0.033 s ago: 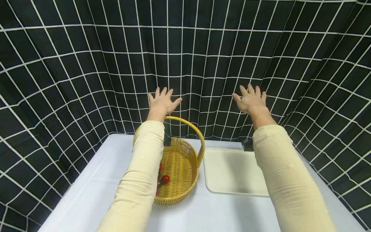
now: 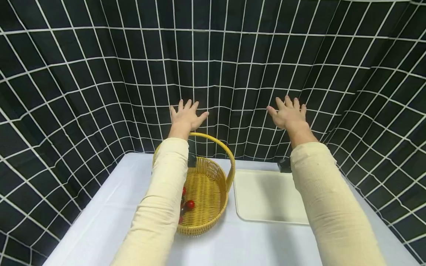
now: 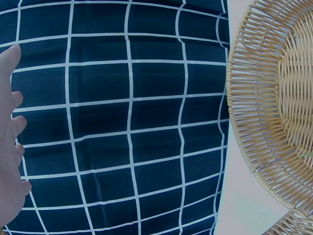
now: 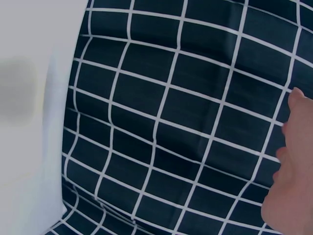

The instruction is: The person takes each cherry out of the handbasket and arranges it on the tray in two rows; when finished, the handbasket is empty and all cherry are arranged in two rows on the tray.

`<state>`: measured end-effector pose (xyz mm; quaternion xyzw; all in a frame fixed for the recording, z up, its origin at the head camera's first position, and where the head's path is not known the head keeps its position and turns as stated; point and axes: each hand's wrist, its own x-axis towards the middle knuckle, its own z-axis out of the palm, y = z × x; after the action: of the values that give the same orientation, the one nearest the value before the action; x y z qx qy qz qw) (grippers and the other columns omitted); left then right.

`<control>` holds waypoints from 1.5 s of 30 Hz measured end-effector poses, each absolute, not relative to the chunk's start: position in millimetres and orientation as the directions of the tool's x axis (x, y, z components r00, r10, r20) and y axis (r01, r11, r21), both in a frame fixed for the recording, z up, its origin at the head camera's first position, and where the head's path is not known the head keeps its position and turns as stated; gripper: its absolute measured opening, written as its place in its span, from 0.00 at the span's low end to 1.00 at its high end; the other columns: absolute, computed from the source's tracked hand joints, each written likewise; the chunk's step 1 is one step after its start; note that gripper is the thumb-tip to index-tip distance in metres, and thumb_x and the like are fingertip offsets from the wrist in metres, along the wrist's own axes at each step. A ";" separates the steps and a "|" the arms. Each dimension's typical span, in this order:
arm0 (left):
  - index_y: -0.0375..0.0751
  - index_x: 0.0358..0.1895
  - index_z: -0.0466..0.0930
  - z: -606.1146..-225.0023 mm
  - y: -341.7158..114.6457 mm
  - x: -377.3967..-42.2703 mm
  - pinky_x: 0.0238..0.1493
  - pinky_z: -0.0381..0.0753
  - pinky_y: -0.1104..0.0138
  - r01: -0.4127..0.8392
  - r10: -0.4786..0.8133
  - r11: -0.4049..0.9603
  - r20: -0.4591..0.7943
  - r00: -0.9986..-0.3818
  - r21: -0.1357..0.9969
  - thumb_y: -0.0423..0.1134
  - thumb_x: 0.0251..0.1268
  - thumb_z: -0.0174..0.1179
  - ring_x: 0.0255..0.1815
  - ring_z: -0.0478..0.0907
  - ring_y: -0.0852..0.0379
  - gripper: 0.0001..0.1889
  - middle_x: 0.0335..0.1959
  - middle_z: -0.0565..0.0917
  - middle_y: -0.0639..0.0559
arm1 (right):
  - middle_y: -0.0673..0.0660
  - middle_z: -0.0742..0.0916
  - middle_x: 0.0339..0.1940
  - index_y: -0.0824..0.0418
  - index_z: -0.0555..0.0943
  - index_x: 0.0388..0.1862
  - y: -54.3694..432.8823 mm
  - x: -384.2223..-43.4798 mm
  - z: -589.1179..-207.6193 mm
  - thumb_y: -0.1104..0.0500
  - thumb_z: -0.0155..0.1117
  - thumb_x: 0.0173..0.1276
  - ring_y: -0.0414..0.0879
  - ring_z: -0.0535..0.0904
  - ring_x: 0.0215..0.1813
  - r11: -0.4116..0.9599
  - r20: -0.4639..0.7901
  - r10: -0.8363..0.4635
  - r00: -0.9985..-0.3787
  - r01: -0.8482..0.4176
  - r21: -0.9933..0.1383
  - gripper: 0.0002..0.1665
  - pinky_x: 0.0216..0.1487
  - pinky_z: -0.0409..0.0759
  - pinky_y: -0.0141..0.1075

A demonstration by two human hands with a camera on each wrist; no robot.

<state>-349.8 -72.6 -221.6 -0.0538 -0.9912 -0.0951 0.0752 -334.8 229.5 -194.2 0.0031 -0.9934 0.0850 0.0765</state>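
Basket (image 2: 208, 195) was seen at lower centre of the head frame, red fruit (image 2: 190, 205) inside partly hidden by the left sleeve (image 2: 159, 203). Tray (image 2: 263, 199) was seen lower right. Left hand (image 2: 186, 118) and right hand (image 2: 288, 115) were held empty, fingers spread apart. Handle (image 2: 232, 166) could be knocked, basket tipped, if that sleeve were lowered carelessly.

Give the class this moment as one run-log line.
left hand: fingers spread, empty | right hand: fingers spread, empty | basket: on table, red things inside | tray: right of basket
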 end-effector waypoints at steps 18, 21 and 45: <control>0.49 0.77 0.45 -206.9 -90.8 -343.8 0.69 0.33 0.43 0.129 0.093 0.972 0.181 -0.979 0.195 0.65 0.70 0.33 0.75 0.33 0.42 0.38 0.77 0.43 0.44 | 0.70 0.39 0.75 0.60 0.35 0.77 258.3 -324.3 -194.6 0.36 0.22 0.74 0.68 0.27 0.72 0.972 0.200 -0.018 -0.980 -0.065 -0.227 0.42 0.67 0.25 0.60; 0.49 0.77 0.44 -206.1 -98.5 -346.1 0.69 0.32 0.43 0.129 0.094 0.973 0.179 -0.979 0.192 0.65 0.70 0.32 0.75 0.32 0.42 0.38 0.77 0.43 0.45 | 0.71 0.39 0.75 0.61 0.35 0.77 271.9 -322.4 -200.4 0.36 0.21 0.74 0.69 0.27 0.72 0.961 0.227 -0.031 -0.973 -0.091 -0.261 0.43 0.67 0.24 0.60; 0.40 0.76 0.43 -286.7 -194.6 -341.0 0.70 0.42 0.45 0.164 0.201 0.718 0.025 -0.979 0.677 0.65 0.71 0.18 0.74 0.42 0.38 0.40 0.75 0.48 0.37 | 0.71 0.45 0.75 0.50 0.30 0.77 335.8 -293.9 -286.1 0.32 0.21 0.70 0.64 0.55 0.71 0.376 0.114 -0.140 -0.984 -0.159 -0.913 0.44 0.58 0.73 0.33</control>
<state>-341.0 -194.6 -286.7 -0.0985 -0.9265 -0.3624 -0.0252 -293.9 335.8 -286.1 0.0901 -0.8295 0.5512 0.0086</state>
